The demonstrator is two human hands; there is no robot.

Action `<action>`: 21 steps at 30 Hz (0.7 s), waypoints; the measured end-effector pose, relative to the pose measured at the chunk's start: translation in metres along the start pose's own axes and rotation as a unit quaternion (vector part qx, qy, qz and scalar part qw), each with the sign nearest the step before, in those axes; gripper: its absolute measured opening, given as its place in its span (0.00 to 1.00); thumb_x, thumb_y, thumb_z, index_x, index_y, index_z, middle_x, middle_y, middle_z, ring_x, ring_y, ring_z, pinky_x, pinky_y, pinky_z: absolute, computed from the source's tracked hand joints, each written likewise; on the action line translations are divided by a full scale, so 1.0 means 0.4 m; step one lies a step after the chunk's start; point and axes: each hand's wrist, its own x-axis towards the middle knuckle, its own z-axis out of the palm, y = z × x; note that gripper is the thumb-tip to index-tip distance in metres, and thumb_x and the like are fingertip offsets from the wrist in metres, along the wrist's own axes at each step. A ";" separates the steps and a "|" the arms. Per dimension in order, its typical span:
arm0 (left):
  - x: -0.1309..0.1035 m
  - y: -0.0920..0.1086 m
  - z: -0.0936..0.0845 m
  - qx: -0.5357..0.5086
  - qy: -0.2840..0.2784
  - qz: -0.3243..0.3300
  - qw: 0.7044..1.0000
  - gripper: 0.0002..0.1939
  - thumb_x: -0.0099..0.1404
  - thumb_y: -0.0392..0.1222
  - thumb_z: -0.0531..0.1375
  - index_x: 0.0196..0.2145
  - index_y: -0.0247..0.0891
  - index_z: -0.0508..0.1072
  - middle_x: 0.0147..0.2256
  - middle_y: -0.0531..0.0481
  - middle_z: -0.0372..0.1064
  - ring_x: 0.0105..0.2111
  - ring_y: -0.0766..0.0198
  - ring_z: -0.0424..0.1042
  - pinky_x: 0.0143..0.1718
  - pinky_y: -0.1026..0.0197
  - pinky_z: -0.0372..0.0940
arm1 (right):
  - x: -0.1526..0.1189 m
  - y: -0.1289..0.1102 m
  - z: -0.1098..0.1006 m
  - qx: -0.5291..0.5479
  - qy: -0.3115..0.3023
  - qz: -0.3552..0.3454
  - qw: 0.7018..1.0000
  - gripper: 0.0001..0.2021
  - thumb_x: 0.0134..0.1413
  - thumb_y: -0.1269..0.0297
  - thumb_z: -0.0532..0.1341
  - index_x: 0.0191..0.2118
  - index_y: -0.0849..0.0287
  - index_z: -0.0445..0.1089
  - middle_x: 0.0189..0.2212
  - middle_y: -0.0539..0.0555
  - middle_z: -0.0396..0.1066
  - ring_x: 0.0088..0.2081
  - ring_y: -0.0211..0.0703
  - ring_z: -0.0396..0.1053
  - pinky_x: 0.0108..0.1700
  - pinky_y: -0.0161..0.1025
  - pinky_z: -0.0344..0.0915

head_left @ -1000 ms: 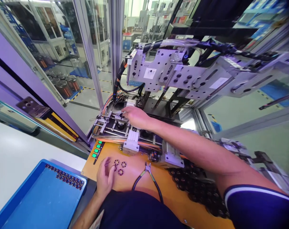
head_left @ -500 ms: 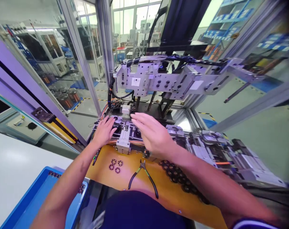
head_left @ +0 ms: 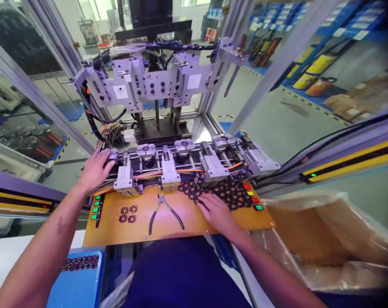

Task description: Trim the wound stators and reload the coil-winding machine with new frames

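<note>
My left hand lies with its fingers spread at the leftmost fixture of the machine. My right hand is over the orange panel, its fingertips at the near edge of a cluster of dark rings; whether they grip a ring cannot be made out. Between the hands, pliers with dark handles lie splayed on the panel. Several small copper-and-black rings sit to the left of the pliers.
Metal clamp blocks line the panel's far side, under a plate assembly. Green buttons are at the left. A blue tray holds small parts at lower left. A plastic-lined box stands right.
The view has swung to the right. My right hand has moved from above the fixtures down to the dark rings. My left hand has shifted onto the leftmost fixture.
</note>
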 end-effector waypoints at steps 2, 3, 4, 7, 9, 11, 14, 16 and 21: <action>-0.023 0.038 -0.031 -0.022 0.050 -0.016 0.998 0.28 0.68 0.53 0.52 0.58 0.33 0.67 0.58 0.37 0.68 0.65 0.42 0.56 0.62 0.35 0.53 | -0.002 0.003 0.028 -0.001 -0.032 0.016 0.999 0.08 0.57 0.71 0.59 0.34 0.58 0.76 0.34 0.58 0.74 0.38 0.51 0.72 0.45 0.50 0.73; -0.049 0.063 -0.043 -0.036 0.085 -0.026 0.995 0.27 0.69 0.53 0.52 0.59 0.35 0.66 0.59 0.39 0.67 0.65 0.45 0.56 0.63 0.37 0.52 | -0.002 0.006 0.035 0.000 -0.044 0.025 0.999 0.07 0.56 0.72 0.59 0.33 0.59 0.76 0.34 0.58 0.73 0.38 0.50 0.71 0.44 0.49 0.72; -0.083 0.092 -0.050 -0.076 0.134 -0.041 0.987 0.25 0.68 0.51 0.54 0.59 0.36 0.67 0.59 0.40 0.67 0.64 0.47 0.58 0.65 0.39 0.51 | -0.003 0.008 0.038 0.000 -0.053 0.034 0.998 0.07 0.56 0.73 0.60 0.33 0.61 0.75 0.34 0.58 0.73 0.38 0.50 0.70 0.43 0.49 0.72; -0.222 0.183 -0.037 -0.198 0.164 -0.055 0.965 0.25 0.69 0.48 0.55 0.61 0.38 0.65 0.58 0.41 0.68 0.58 0.52 0.67 0.61 0.46 0.60 | -0.006 0.009 0.032 0.013 -0.064 0.053 0.996 0.10 0.56 0.76 0.57 0.31 0.61 0.76 0.34 0.60 0.71 0.37 0.50 0.69 0.41 0.48 0.71; -0.314 0.241 -0.004 -0.284 0.124 -0.087 0.947 0.21 0.67 0.47 0.58 0.56 0.40 0.70 0.55 0.42 0.72 0.55 0.51 0.70 0.58 0.46 0.64 | -0.004 -0.011 0.017 0.037 -0.065 0.046 0.996 0.11 0.57 0.75 0.56 0.31 0.60 0.76 0.35 0.62 0.71 0.37 0.52 0.69 0.41 0.50 0.71; -0.378 0.297 0.033 -0.332 0.049 -0.122 0.934 0.16 0.65 0.46 0.60 0.49 0.40 0.76 0.49 0.42 0.76 0.49 0.51 0.74 0.52 0.48 0.69 | 0.008 -0.058 -0.007 0.080 -0.062 0.021 0.995 0.11 0.59 0.72 0.57 0.35 0.58 0.77 0.38 0.62 0.71 0.41 0.53 0.70 0.43 0.51 0.72; -0.408 0.366 0.058 -0.443 -0.082 -0.112 0.886 0.16 0.65 0.46 0.60 0.49 0.40 0.77 0.43 0.43 0.79 0.42 0.53 0.78 0.45 0.51 0.73 | 0.047 -0.167 -0.052 0.171 -0.056 -0.038 0.983 0.09 0.60 0.69 0.58 0.40 0.53 0.77 0.46 0.59 0.70 0.47 0.50 0.71 0.46 0.48 0.73; -0.402 0.396 0.048 -0.517 -0.118 -0.093 0.843 0.17 0.65 0.45 0.60 0.51 0.41 0.76 0.45 0.44 0.79 0.41 0.53 0.79 0.45 0.52 0.73 | 0.080 -0.243 -0.077 0.274 -0.042 -0.067 0.958 0.10 0.59 0.70 0.61 0.42 0.50 0.76 0.49 0.58 0.69 0.49 0.49 0.71 0.45 0.46 0.74; -0.404 0.399 -0.004 -0.503 -0.009 -0.089 0.859 0.16 0.63 0.42 0.64 0.49 0.42 0.77 0.45 0.45 0.79 0.42 0.53 0.78 0.45 0.53 0.73 | 0.150 -0.353 -0.088 0.467 -0.061 -0.058 0.880 0.13 0.59 0.72 0.61 0.45 0.49 0.75 0.50 0.58 0.69 0.49 0.47 0.72 0.47 0.44 0.74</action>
